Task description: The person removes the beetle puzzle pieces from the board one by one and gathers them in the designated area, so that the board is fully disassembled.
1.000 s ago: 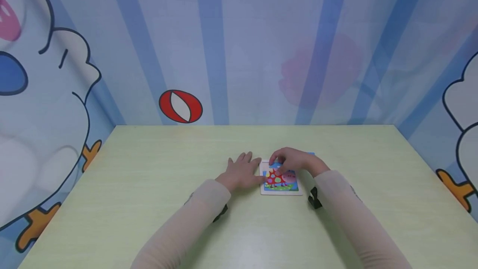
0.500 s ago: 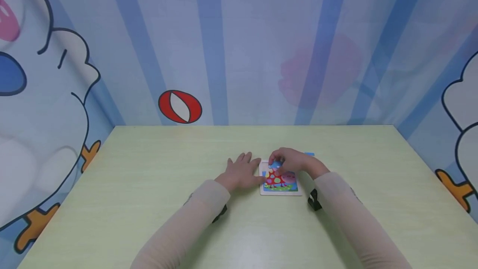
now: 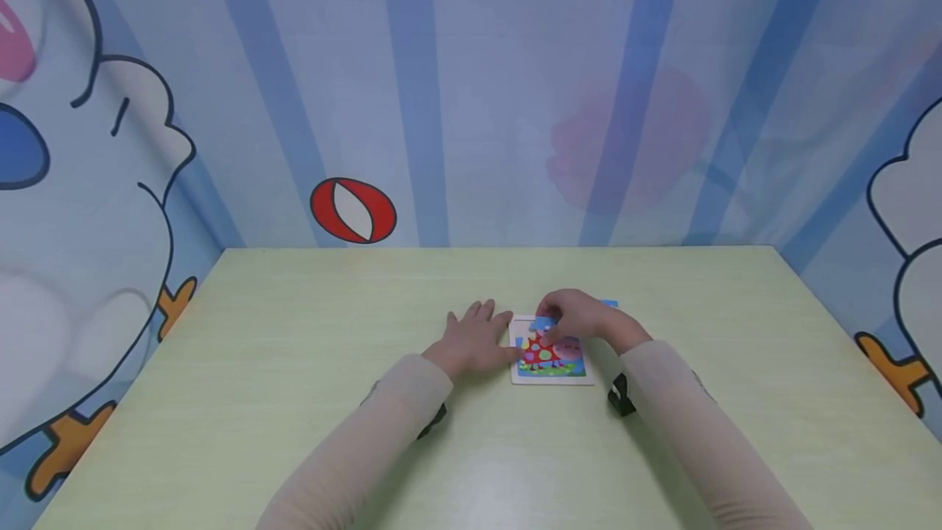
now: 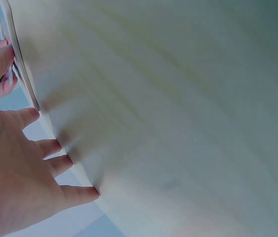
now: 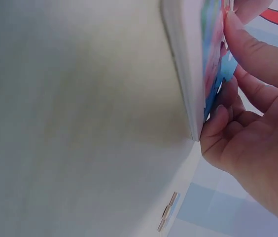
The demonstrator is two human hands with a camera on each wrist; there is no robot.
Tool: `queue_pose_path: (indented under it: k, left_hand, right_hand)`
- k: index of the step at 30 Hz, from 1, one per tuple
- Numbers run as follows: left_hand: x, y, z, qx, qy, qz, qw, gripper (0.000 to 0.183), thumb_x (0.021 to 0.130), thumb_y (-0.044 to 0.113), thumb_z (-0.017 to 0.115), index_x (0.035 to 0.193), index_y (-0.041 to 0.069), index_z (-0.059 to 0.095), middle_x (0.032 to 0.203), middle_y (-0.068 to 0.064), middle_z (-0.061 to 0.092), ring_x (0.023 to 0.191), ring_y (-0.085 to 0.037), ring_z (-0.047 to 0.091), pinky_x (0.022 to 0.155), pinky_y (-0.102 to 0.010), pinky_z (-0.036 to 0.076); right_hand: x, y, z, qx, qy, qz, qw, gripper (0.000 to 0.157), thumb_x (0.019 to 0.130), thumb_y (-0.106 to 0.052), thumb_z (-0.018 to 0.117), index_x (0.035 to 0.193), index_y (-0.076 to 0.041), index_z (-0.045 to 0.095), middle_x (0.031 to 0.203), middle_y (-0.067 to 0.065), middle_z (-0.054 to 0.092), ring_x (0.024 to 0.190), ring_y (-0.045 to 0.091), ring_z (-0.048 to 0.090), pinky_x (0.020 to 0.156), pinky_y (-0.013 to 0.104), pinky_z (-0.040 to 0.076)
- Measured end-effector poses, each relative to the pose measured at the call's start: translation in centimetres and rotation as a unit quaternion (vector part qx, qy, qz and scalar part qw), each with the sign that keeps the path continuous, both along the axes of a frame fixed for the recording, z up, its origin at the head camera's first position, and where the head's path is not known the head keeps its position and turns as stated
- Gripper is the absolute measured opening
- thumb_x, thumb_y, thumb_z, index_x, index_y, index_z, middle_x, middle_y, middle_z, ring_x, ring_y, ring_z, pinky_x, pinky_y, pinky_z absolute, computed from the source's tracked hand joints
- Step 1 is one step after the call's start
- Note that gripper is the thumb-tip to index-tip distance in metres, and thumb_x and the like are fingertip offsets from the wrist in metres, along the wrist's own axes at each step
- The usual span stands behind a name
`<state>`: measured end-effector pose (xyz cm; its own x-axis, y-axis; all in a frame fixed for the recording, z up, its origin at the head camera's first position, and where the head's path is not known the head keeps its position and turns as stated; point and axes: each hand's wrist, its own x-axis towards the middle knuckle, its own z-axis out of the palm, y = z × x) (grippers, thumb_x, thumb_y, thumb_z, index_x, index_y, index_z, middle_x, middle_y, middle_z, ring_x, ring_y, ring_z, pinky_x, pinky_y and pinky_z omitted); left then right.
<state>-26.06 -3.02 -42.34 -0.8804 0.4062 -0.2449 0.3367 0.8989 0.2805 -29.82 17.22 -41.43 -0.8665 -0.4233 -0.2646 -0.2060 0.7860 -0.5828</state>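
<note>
Here was the right hand (image 3: 579, 317), thumb and fingers pinching a blue piece (image 5: 229, 66) over the upper part of the picture puzzle (image 3: 552, 380), which lay flat on the table (image 3: 331, 317) between both hands! Over on the other side, the left hand (image 3: 471, 343) had its fingers spread, tips on the tabletop, thumb at the puzzle's left edge. Danger spots? That piece looked tilted, so a rough press could well have jammed it or popped a neighbour loose; with one thumb bracing, a sideways shove might have swivelled the frame. A second blue piece (image 3: 609, 303), just beyond the right hand, risked a knock from it. Branding? No label or writing was legible anywhere.
</note>
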Motion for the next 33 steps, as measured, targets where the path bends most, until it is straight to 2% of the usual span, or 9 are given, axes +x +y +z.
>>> queue_pose_path:
  k: [21,33]
  left_hand:
    - [0.0,0.1,0.0,-0.004,-0.002,0.002,1.0000,0.072,0.093,0.057,0.050,0.152,0.019,0.032,0.160,-0.012,0.019,0.148,-0.032,0.013,0.113,-0.063,0.012]
    - [0.0,0.1,0.0,-0.007,0.001,0.004,1.0000,0.071,0.093,0.057,0.049,0.152,0.019,0.032,0.160,-0.012,0.019,0.148,-0.032,0.012,0.113,-0.063,0.013]
  right_hand:
    - [-0.4,1.8,-0.6,-0.072,0.012,0.034,0.997,0.008,0.093,-0.006,0.059,0.101,-0.009,0.062,0.086,0.004,0.055,0.082,0.019,0.049,0.076,0.032,0.042]
    - [-0.3,1.7,-0.4,-0.062,0.013,0.031,0.998,0.009,0.095,-0.009,0.059,0.103,-0.010,0.062,0.094,0.006,0.057,0.087,0.021,0.050,0.080,0.035,0.044]
